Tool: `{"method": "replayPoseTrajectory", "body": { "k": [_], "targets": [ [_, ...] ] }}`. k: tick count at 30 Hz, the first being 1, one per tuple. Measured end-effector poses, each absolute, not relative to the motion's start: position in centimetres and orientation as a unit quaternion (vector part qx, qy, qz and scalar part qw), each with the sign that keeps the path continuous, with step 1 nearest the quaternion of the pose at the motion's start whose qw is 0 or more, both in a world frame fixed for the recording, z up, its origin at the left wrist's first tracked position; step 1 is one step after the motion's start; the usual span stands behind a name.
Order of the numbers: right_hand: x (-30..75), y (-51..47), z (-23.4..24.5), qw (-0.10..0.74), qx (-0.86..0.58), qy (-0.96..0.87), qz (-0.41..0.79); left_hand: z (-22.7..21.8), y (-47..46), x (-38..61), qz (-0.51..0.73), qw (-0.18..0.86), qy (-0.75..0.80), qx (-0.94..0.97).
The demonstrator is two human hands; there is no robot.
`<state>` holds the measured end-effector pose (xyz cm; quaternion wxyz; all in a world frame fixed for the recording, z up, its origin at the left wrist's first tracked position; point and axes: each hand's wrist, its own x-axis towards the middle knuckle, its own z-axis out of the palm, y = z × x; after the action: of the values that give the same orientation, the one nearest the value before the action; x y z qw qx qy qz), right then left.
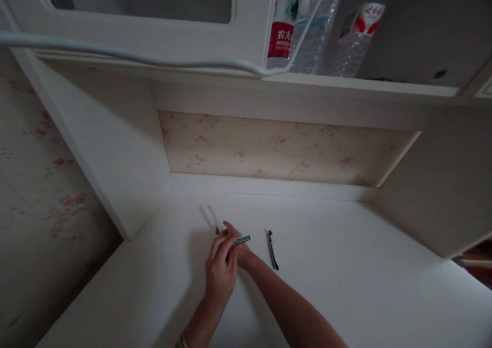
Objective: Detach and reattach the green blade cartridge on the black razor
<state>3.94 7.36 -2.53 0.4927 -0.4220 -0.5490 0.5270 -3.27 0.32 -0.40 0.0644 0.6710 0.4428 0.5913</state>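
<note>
My left hand (221, 266) is closed, its thumb and fingers pinching a short, slim stick (242, 240) that is green and dark and points to the right. Behind it, my right hand (241, 245) reaches leftward across the desk. One of its fingers is stretched out, while the others are largely hidden by my left hand. A small dark, pointed piece (217, 230) shows just left of the fingertips. To the right of both hands, a thin black rod (272, 250) with a hooked upper end lies on the desk.
The white desktop (338, 286) runs between a left side panel (111, 143) and a right one. Two faint thin lines, sticks or shadows, show beyond my hands. Overhead, a shelf holds plastic water bottles (282, 33), and a white cable (154, 61) hangs across the cabinet front.
</note>
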Motion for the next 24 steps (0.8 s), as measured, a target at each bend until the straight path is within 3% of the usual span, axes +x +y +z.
{"method": "replayPoseTrajectory", "body": {
  "k": [13, 24],
  "targets": [
    [13.4, -3.8, -1.1, 0.548, -0.464, -0.307, 0.624, -1.2, 0.1, -2.5, 0.55, 0.061, 0.464, 0.692],
    [11.4, -6.3, -4.1, 0.495, -0.459, -0.427, 0.602, -1.5, 0.1, -2.1, 0.532, 0.054, 0.461, 0.708]
  ]
}}
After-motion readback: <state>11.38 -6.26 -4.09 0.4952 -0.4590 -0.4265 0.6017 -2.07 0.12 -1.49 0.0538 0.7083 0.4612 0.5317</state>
